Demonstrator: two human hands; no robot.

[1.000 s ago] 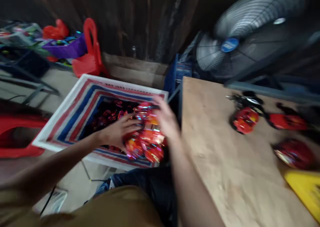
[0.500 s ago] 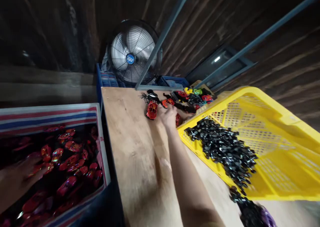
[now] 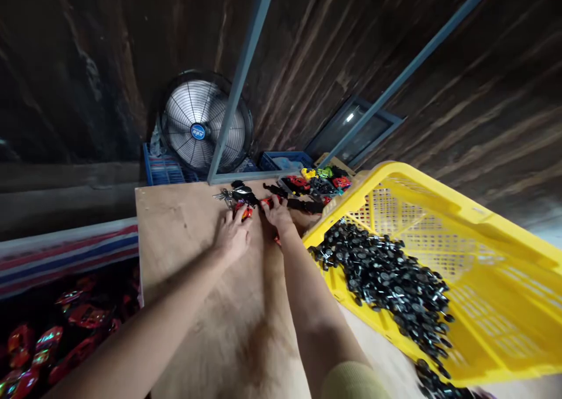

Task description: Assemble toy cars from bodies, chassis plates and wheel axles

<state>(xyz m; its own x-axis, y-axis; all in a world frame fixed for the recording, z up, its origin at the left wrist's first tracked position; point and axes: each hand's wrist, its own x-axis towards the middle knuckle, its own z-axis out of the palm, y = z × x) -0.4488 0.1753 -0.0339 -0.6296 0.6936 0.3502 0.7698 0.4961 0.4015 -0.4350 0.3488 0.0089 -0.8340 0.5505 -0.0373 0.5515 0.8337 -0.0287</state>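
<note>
Both my arms reach forward over a plywood table (image 3: 188,252). My left hand (image 3: 231,235) lies palm down with its fingers on a small red toy car (image 3: 246,211). Just to its right, my right hand (image 3: 276,214) rests among red and black toy car parts (image 3: 290,203), fingers curled down on them; what it grips is hidden. A black chassis piece (image 3: 239,193) lies right beyond my left fingertips.
A tilted yellow basket (image 3: 483,241) holding several small black wheels (image 3: 386,276) stands at the right. A striped bin (image 3: 65,252) of red car bodies (image 3: 79,317) sits at the lower left. Behind the table are a fan (image 3: 199,126), blue crates (image 3: 164,167) and colourful toy cars (image 3: 322,179).
My left hand has come out of the striped bin onto the table beside my right hand. The view has swung further right and up, away from the bin.
</note>
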